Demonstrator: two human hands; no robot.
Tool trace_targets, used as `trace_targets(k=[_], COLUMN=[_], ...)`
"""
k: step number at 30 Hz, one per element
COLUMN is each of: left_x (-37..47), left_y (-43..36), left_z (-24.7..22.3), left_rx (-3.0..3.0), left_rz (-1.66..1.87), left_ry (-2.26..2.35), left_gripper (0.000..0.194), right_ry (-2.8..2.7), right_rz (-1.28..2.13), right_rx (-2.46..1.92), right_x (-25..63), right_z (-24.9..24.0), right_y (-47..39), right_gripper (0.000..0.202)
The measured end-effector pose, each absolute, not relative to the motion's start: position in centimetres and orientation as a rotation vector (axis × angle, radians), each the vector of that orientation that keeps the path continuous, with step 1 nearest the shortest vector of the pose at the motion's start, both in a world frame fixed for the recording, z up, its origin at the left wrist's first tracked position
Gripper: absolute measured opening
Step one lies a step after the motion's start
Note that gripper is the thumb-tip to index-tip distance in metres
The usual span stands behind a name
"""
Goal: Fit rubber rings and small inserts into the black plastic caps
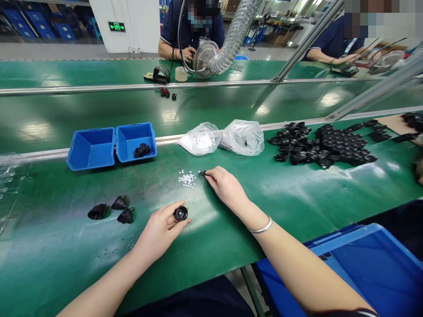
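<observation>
My left hand (161, 229) holds a round black part (181, 213) between fingers and thumb, its hollow face turned up. A small light piece shows inside it. The fingertips of my right hand (224, 185) are pinched together at a little heap of tiny black pieces (201, 175); whatever is between them is too small to make out. Just left of that heap lie scattered small white pieces (187, 178). Several black cone-shaped parts (119, 202) rest on the green table (158, 281), left of my left hand.
Two blue bins (92, 149) stand at the back left, one with black rings (142, 150). Plastic bags (243, 138) lie behind my right hand. Many black parts (340, 143) are piled at right. A blue crate (376, 264) sits low right. Two people work across the table.
</observation>
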State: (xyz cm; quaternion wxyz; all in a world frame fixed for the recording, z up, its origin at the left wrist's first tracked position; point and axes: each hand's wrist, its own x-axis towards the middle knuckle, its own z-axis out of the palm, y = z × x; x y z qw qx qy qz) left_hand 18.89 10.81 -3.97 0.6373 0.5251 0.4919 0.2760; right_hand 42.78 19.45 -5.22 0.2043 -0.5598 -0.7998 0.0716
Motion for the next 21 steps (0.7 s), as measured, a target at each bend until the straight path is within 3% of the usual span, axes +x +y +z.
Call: trace_targets(k=[21], left_x=[19.04], left_y=[10.98], left_z=[-3.46], left_rx=[1.187], left_rz=[0.613], left_ry=[1.142], left_gripper=[0.045], right_ry=[-2.291], right_rz=[0.212], right_rx=[-1.607], right_x=[43.03], right_z=[-4.64], right_y=[19.25], right_gripper=[0.013])
